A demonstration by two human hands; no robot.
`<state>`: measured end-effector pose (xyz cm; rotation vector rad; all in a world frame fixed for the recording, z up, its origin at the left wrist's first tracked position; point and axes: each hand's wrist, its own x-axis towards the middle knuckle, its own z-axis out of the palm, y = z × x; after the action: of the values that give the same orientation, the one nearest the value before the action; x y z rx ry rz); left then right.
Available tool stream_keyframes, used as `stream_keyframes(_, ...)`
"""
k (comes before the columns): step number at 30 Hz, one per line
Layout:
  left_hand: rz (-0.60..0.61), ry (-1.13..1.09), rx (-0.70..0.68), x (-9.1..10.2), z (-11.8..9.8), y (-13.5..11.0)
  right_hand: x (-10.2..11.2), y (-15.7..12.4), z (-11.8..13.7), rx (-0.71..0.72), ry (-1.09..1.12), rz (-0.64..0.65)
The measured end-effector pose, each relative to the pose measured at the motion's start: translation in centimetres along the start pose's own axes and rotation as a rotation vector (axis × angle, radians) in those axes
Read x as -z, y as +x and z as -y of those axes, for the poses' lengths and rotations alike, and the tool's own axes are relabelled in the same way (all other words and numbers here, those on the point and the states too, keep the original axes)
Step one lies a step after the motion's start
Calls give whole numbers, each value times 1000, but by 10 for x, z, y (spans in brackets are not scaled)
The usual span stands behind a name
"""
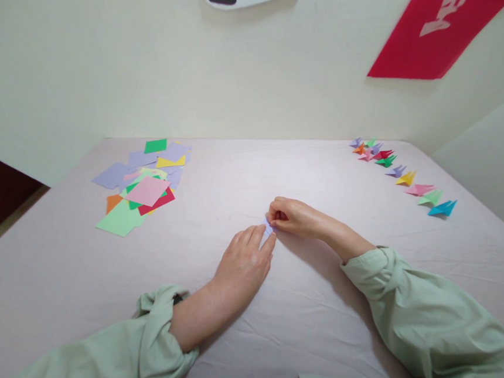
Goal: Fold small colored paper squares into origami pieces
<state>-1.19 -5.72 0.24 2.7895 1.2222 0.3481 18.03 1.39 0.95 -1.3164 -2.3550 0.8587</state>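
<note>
A small piece of pale lavender paper (268, 228) lies on the cloth between my two hands, mostly covered by fingers, so its folds are hard to make out. My left hand (246, 259) rests flat from the left, fingers stretched out, with the fingertips and thumb touching the paper's near side. From the right, my right hand (295, 217) pinches the paper's far edge between thumb and curled fingers.
Loose colored paper sheets (148, 191) are heaped at the back left of the cloth-covered table (216, 180). Several small folded paper figures (405, 179) run in a line along the right side. Behind stands a wall with a red hanging (435, 37).
</note>
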Motion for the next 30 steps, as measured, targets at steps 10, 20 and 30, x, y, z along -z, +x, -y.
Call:
stream_keyframes(10,9,2,1,1,-1,0,-1,2,-1,-48,-11,14)
stream_keyframes(20,33,49,3,-2,0,0,-1,2,0,-9,-67,-13)
stream_keyframes(30,34,49,-3,-3,0,0,0,2,-1,29,-60,5)
